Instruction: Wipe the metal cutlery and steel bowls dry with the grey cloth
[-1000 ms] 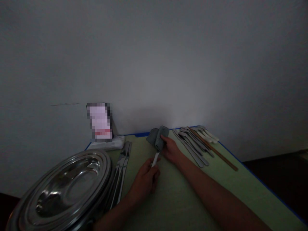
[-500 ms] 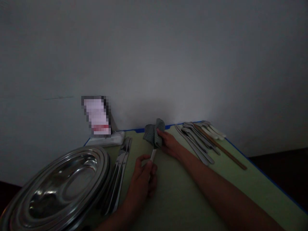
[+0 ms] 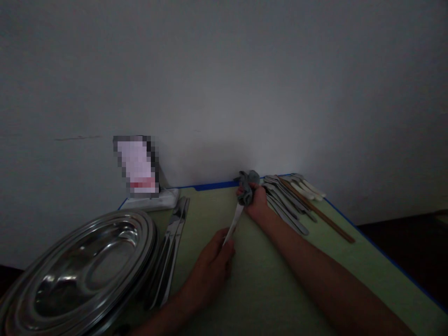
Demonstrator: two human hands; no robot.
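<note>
Utensil [image 3: 234, 221], near end: pinched tight in the curled left hand [image 3: 213, 259], over the table [image 3: 259, 282]; likely the surest place to hold.
Bare middle: slim, pale, flat; probably light, stiff, smooth enough to slip, hardly fragile.
Far end: lost to view at the cloth [image 3: 249, 177], too hidden to identify.
Cloth: bunched, gripped in right hand [image 3: 258, 202]; presumably soft and less slippery.

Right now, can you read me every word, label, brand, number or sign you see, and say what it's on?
I can read no text.
Propped-up screen: pixelated, so nothing on it is legible.
Held utensil, gray cloth and metal dishes: no lettering I can make out in this dim picture.
</note>
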